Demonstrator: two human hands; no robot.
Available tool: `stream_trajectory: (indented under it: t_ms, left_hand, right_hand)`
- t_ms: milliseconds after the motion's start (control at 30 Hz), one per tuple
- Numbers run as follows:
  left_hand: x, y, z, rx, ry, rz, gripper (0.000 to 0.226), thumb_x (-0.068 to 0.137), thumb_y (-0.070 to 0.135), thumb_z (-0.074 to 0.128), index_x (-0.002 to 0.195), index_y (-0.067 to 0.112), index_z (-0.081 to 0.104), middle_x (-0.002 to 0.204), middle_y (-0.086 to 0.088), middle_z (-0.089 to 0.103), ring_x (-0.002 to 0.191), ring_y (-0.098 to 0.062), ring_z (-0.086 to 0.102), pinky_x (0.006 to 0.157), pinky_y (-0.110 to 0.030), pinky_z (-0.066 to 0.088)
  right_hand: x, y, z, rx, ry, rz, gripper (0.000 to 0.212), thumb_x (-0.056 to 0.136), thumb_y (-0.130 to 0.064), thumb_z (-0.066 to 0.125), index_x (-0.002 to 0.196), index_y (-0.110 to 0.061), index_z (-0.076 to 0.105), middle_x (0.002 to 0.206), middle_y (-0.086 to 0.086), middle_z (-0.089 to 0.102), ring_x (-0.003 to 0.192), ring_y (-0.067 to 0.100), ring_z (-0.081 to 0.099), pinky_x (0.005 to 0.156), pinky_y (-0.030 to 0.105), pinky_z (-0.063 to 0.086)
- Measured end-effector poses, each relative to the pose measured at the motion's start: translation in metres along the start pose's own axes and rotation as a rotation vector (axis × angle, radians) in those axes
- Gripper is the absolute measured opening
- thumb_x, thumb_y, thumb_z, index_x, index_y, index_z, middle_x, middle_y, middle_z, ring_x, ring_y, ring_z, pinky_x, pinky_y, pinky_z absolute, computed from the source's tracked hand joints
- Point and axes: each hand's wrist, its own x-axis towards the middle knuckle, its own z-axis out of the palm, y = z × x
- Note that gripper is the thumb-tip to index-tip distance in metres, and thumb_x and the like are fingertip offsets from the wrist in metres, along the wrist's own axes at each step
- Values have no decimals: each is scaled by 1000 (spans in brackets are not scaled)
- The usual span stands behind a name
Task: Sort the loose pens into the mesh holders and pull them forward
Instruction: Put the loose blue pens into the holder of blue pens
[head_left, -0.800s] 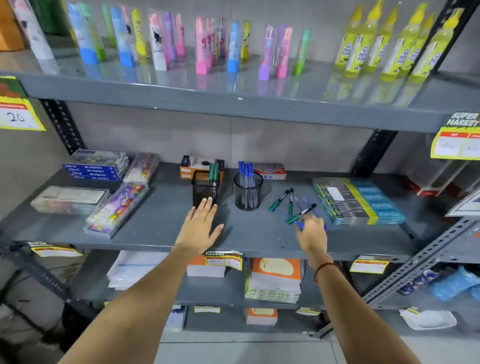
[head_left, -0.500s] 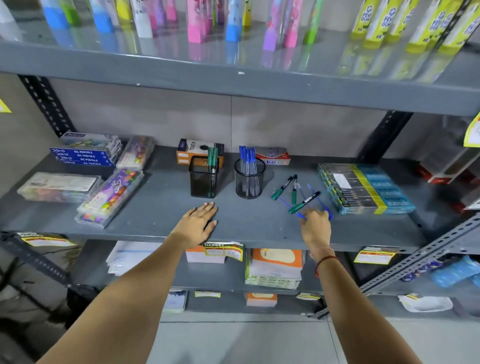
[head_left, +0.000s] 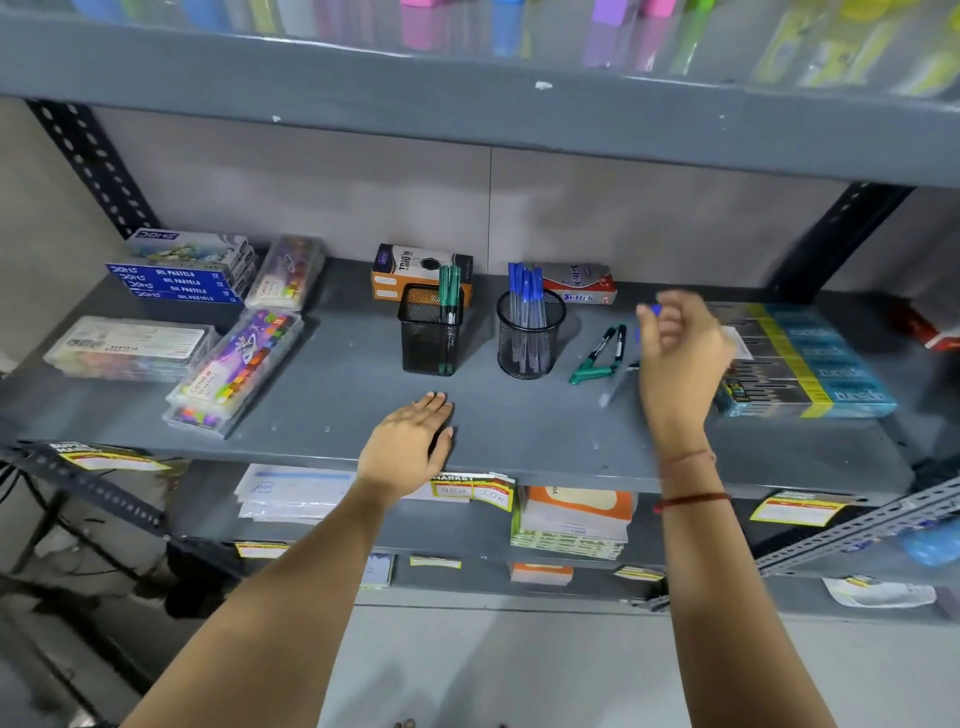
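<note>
On the grey shelf (head_left: 322, 395) stand a square black mesh holder (head_left: 423, 338) with green markers and, to its right, a round black mesh holder (head_left: 550, 332) with several blue-capped pens. Two loose green markers (head_left: 597, 356) lie right of the round holder. My right hand (head_left: 680, 358) is raised over them, blurred, fingers curled. A blue cap (head_left: 652, 310) shows at its fingertips and a clear pen barrel (head_left: 615, 387) sticks out below the palm. My left hand (head_left: 410, 441) rests flat on the shelf in front of the square holder, holding nothing.
Pencil packs (head_left: 810, 358) lie just right of my right hand. Pen boxes (head_left: 415, 270) sit behind the holders. Crayon cases (head_left: 234, 374) and pastel boxes (head_left: 182, 275) fill the left. An upper shelf (head_left: 467, 104) hangs overhead.
My right hand has risen from the near ends of the loose pens and moved farther in, with a blue cap now at its fingertips. The left hand stays flat on the shelf.
</note>
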Motion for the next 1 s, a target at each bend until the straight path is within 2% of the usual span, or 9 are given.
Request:
stream_trajectory:
  t_ms: [133,167,300,467,567,633,733,900,1000]
  left_hand:
    - [-2,0,1,-10,19,-15,50,87,32,33,114,4,65,120,-13,63,111,-25,59,94,-39,44]
    - [-2,0,1,-16,19,-19,50,87,32,33,114,4,65,120,-12,63,111,-25,59,94,-39,44]
    - [-2,-2,1,-11,19,-19,50,87,32,33,115,6,65,121,-11,63,113,-23,58,95,-37,43]
    - [-1,-1,-1,-5,33,-14,49,86,32,34,114,6,65,119,-11,64,112,-23,59,93,-37,44]
    - [-2,-1,-2,-3,41,-12,48,86,31,35,113,6,66,118,-11,65,110,-23,60,91,-38,46]
    - [-2,-1,-2,-4,40,-13,48,86,32,35,113,7,66,118,-10,65,110,-23,60,91,-39,46]
    - [-1,0,-3,-7,33,-17,49,86,33,34,114,7,65,118,-10,64,111,-24,59,92,-39,45]
    - [-1,-1,-3,-19,27,-28,51,86,34,33,116,6,64,120,-11,64,113,-25,58,94,-38,43]
    - [-3,0,-4,-28,32,-25,50,87,34,33,116,7,64,120,-11,63,114,-24,57,93,-38,44]
  right_hand:
    - [30,-33,29,118,71,-146,14,87,-14,63,95,-3,65,85,12,68,66,19,60,65,5,43]
    - [37,-35,40,127,68,-162,13,87,-12,62,95,-3,65,86,14,69,65,20,60,64,3,40]
    - [50,-28,84,68,-20,-211,13,88,-11,58,94,-1,61,88,20,67,70,31,66,66,35,51]
    - [32,0,115,-216,-302,-128,17,91,-13,56,97,2,60,89,27,68,83,39,65,65,37,46]
    - [22,3,116,-273,-430,-70,31,94,-23,55,108,4,57,104,28,63,102,39,57,79,40,47]
    - [19,4,107,-237,-417,-77,37,94,-27,54,117,3,52,111,26,59,110,38,51,89,43,45]
    - [17,24,83,-245,-300,-9,37,95,-27,52,119,2,50,116,24,58,114,36,48,91,41,43]
    - [-2,85,35,-583,-262,277,27,92,-8,49,113,7,54,118,30,56,114,44,46,89,48,45]
    - [-23,103,20,-725,-307,349,28,89,-2,48,114,7,53,119,28,56,116,43,44,89,49,46]
